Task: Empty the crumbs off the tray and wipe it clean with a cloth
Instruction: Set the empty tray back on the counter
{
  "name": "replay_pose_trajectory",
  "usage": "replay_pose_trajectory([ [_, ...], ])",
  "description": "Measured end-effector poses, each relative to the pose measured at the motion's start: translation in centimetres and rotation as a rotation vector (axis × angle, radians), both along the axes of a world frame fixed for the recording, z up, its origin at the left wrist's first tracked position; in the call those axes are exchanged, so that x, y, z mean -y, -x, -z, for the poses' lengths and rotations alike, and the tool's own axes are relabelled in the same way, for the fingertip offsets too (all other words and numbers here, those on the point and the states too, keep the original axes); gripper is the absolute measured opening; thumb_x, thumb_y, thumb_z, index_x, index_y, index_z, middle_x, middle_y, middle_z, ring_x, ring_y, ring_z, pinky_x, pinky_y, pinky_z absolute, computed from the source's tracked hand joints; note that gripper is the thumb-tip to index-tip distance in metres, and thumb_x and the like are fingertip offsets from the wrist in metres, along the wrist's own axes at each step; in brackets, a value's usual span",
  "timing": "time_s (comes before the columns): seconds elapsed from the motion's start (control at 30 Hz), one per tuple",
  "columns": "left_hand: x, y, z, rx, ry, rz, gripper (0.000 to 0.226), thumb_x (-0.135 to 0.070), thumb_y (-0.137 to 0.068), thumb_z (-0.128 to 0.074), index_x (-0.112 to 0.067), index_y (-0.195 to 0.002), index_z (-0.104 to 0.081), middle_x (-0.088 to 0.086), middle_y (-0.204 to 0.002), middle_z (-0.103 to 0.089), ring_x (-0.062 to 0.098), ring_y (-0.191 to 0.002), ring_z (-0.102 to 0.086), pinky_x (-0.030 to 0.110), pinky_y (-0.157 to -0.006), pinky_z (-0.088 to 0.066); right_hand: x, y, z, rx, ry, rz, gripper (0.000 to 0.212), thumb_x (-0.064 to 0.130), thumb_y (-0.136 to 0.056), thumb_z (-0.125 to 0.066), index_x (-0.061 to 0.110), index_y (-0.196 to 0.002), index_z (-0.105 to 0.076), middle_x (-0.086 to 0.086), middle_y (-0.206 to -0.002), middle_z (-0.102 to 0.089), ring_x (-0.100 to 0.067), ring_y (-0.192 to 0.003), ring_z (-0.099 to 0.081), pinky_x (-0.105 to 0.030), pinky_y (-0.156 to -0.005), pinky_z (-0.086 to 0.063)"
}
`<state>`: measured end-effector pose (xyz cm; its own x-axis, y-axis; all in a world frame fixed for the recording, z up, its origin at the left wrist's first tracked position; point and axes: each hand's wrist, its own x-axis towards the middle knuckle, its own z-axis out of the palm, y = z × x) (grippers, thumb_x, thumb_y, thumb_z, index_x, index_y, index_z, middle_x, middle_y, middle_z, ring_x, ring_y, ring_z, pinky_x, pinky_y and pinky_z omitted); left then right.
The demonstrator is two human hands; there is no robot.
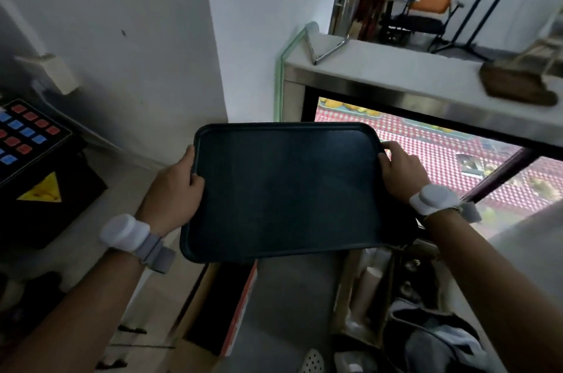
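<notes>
A dark rectangular tray with a raised rim is held in the air in front of me, roughly level, above the floor. My left hand grips its left edge, thumb on top of the rim. My right hand grips the right edge the same way. The tray's surface looks dark and bare; no crumbs can be made out in the dim light. No cloth is in view. Both wrists wear white bands.
A black machine with red and blue buttons sits on the counter at left. An open cardboard box stands on the floor below the tray. A glass display case with a white top is at right. Bags and clutter lie at lower right.
</notes>
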<state>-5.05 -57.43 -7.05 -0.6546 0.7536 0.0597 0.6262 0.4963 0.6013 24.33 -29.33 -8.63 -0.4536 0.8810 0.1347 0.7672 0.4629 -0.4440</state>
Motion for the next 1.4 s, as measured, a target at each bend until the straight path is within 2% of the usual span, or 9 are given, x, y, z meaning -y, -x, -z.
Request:
replay_pose_trajectory([
  [0.13, -3.5, -0.9, 0.2, 0.012, 0.003, 0.084, 0.063, -0.021, -0.101, -0.038, -0.026, -0.16, -0.019, 0.006, -0.079, -0.064, 0.02, -0.068, -0.062, 0.034, -0.062, -0.051, -2.0, -3.1, 0.2, 0.024, 0.007, 0.059, 0.035, 0.026, -0.103, -0.042, 0.01, -0.133, -0.05, -0.026, -0.113, -0.066, -0.045, -0.1, -0.061, -0.038, -0.074, -0.036],
  [0.23, -6.2, -1.8, 0.1, 0.009, -0.003, 0.133, 0.057, -0.02, -0.1, -0.038, -0.024, -0.157, -0.029, 0.006, -0.078, -0.061, 0.022, -0.07, -0.061, 0.032, -0.061, -0.046, -3.4, -5.1, 0.3, 0.036, 0.006, 0.116, 0.035, 0.028, -0.103, -0.042, 0.012, -0.132, -0.05, -0.025, -0.115, -0.066, -0.046, -0.104, -0.059, -0.042, -0.079, -0.039],
  [0.4, -11.6, -3.6, -0.6, -0.05, -0.009, 0.205, 0.059, -0.017, -0.1, -0.039, -0.018, -0.157, -0.027, 0.007, -0.077, -0.06, 0.024, -0.07, -0.059, 0.035, -0.062, -0.047, -5.8, -8.7, -0.3, 0.0, -0.021, 0.191, 0.034, 0.026, -0.102, -0.043, 0.011, -0.131, -0.051, -0.027, -0.115, -0.065, -0.048, -0.105, -0.057, -0.046, -0.083, -0.041],
  [0.63, -16.5, -5.6, -1.8, -0.1, -0.012, 0.281, 0.062, -0.018, -0.101, -0.039, -0.017, -0.16, -0.02, 0.013, -0.092, -0.064, 0.028, -0.079, -0.062, 0.04, -0.071, -0.053, -7.9, -12.3, -2.1, -0.02, -0.028, 0.256, 0.033, 0.022, -0.102, -0.043, 0.007, -0.13, -0.051, -0.028, -0.118, -0.064, -0.049, -0.109, -0.055, -0.045, -0.085, -0.04],
  [0.8, -18.3, -6.1, -3.0, -0.126, -0.022, 0.334, 0.047, -0.014, -0.099, -0.039, -0.012, -0.146, -0.038, 0.017, -0.088, -0.064, 0.03, -0.074, -0.06, 0.045, -0.07, -0.052, -8.1, -13.1, -3.0, -0.025, -0.049, 0.293, 0.034, 0.021, -0.102, -0.043, 0.006, -0.131, -0.051, -0.028, -0.118, -0.063, -0.048, -0.106, -0.056, -0.045, -0.084, -0.042],
  [0.97, -21.1, -5.1, -3.7, -0.145, -0.034, 0.4, 0.058, -0.017, -0.1, -0.039, -0.016, -0.157, -0.027, 0.015, -0.093, -0.063, 0.031, -0.08, -0.058, 0.037, -0.066, -0.044, -8.9, -13.4, -3.5, -0.02, -0.047, 0.357, 0.035, 0.022, -0.101, -0.042, 0.007, -0.131, -0.051, -0.029, -0.116, -0.064, -0.048, -0.102, -0.059, -0.044, -0.08, -0.043],
  [1.1, -22.7, -4.5, -4.1, -0.165, -0.045, 0.413, 0.059, -0.017, -0.1, -0.04, -0.014, -0.157, -0.026, 0.016, -0.098, -0.063, 0.035, -0.089, -0.059, 0.042, -0.076, -0.05, -9.5, -13.1, -4.0, -0.03, -0.045, 0.388, 0.036, 0.022, -0.101, -0.04, 0.008, -0.132, -0.051, -0.027, -0.119, -0.063, -0.046, -0.105, -0.058, -0.039, -0.077, -0.039],
  [1.23, -24.3, -3.4, -4.7, -0.166, -0.059, 0.442, 0.05, -0.015, -0.098, -0.04, -0.011, -0.148, -0.035, 0.02, -0.094, -0.063, 0.039, -0.09, -0.061, 0.045, -0.077, -0.051, -10.8, -12.3, -4.6, -0.031, -0.047, 0.41, 0.034, 0.02, -0.101, -0.04, 0.003, -0.128, -0.051, -0.028, -0.116, -0.064, -0.048, -0.107, -0.056, -0.043, -0.083, -0.041],
  [1.4, -27.0, -2.5, -5.0, -0.174, -0.075, 0.46, 0.059, -0.015, -0.1, -0.04, -0.013, -0.158, -0.025, 0.009, -0.095, -0.058, 0.026, -0.084, -0.054, 0.034, -0.076, -0.042, -12.4, -11.4, -5.2, -0.01, -0.057, 0.453, 0.035, 0.021, -0.102, -0.04, 0.003, -0.13, -0.052, -0.026, -0.122, -0.062, -0.047, -0.112, -0.053, -0.042, -0.087, -0.041],
])
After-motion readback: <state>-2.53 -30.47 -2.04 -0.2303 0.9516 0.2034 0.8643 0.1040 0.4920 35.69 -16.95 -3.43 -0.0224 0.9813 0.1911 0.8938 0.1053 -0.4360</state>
